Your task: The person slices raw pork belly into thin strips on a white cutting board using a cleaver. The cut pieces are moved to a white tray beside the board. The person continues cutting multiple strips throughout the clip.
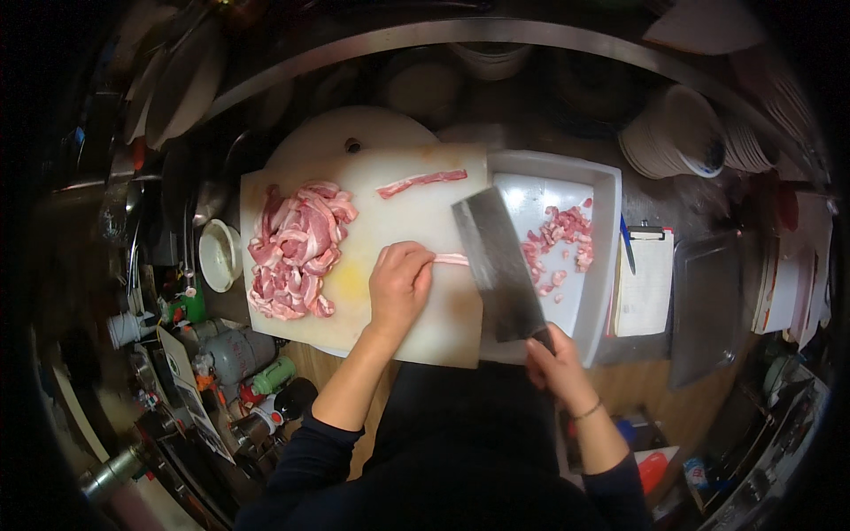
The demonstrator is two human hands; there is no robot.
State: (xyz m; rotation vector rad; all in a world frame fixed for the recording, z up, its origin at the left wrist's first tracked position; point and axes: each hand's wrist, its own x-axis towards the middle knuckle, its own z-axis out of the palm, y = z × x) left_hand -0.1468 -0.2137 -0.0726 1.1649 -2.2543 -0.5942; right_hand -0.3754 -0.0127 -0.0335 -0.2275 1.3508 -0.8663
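Note:
My left hand (400, 285) pins a thin strip of raw meat (451, 259) on a white cutting board (438, 318). In my right hand (561, 368) is the handle of a broad cleaver (498, 265), whose blade lies across the strip's right end and the board's right edge. Whether the blade touches the strip cannot be told. A second meat strip (422, 183) rests farther up the board. A heap of raw sliced meat (299, 249) covers its left part. Small diced pieces (566, 229) lie in a white plastic tray (605, 199) to the right, partly hidden by the cleaver.
Behind the board is a round white board (358, 123) with a hole. A white bowl (220, 255) stands at left. Right of the tray lie a clipboard with paper (644, 285), a blue pen (627, 245) and a dark tray (705, 305). Stacked bowls (671, 136) stand at back right.

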